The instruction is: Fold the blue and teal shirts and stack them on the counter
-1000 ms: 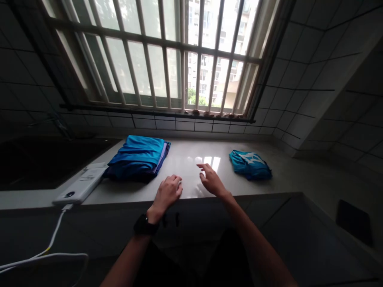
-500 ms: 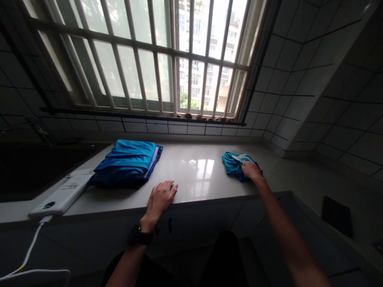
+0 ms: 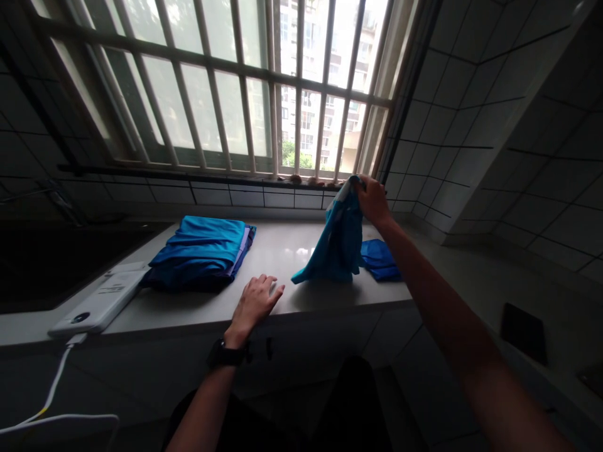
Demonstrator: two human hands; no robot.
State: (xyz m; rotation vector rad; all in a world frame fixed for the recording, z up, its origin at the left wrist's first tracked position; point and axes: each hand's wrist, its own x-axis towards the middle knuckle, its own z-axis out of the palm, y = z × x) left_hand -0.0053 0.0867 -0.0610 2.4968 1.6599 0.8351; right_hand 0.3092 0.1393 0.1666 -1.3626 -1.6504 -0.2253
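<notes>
A teal piece of clothing (image 3: 336, 242) with a pale patch hangs from my right hand (image 3: 373, 199), which grips its top end above the counter. Its lower left corner trails close to the countertop. Behind and to the right of it lies a crumpled blue cloth (image 3: 380, 260), partly hidden by my forearm. My left hand (image 3: 257, 300) hovers by the counter's front edge with fingers apart and holds nothing. To its left sits a stack of folded clothes (image 3: 202, 251), bright blue on top, with lilac and dark blue layers showing at the side.
A white power bank (image 3: 101, 300) with a white cable (image 3: 55, 376) lies at the counter's left front, beside a dark sink (image 3: 70, 263). The pale countertop (image 3: 277, 242) runs below a barred window (image 3: 226, 94). A dark flat object (image 3: 522, 333) rests on the right-hand counter.
My right hand has lifted the teal clothing off the small pile and moved it up and left, uncovering the blue cloth. My left hand has shifted slightly right and stays empty.
</notes>
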